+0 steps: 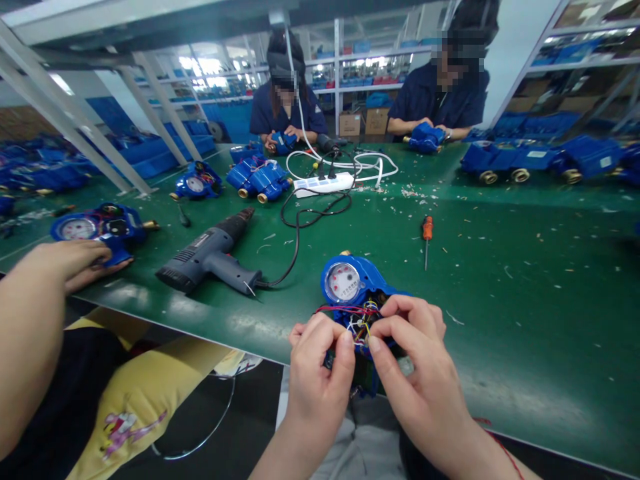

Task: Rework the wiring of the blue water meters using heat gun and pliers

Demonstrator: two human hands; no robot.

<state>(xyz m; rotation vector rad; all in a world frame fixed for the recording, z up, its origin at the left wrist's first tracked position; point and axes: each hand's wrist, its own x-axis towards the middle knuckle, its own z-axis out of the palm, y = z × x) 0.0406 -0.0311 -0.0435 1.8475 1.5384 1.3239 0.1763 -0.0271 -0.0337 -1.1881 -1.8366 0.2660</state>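
In front of me a blue water meter (367, 273) with a round clear dial lies at the table's near edge, its wiring compartment open. Red, white and yellow wires (361, 319) stick out of it. My left hand (323, 360) pinches a white wire between thumb and forefinger at the compartment's left side. Close beside it, my right hand (417, 357) has thumb and forefinger closed on a yellow wire. The fingers partly cover the compartment, so the wires' ends are hard to make out.
A grey heat gun (210, 253) lies to the left, its black cord running to a white power strip (324, 184). An orange screwdriver (427, 233) lies to the right. More blue meters (540, 160) line the far side. A neighbour's hand (83, 263) holds another meter at left; two people work opposite.
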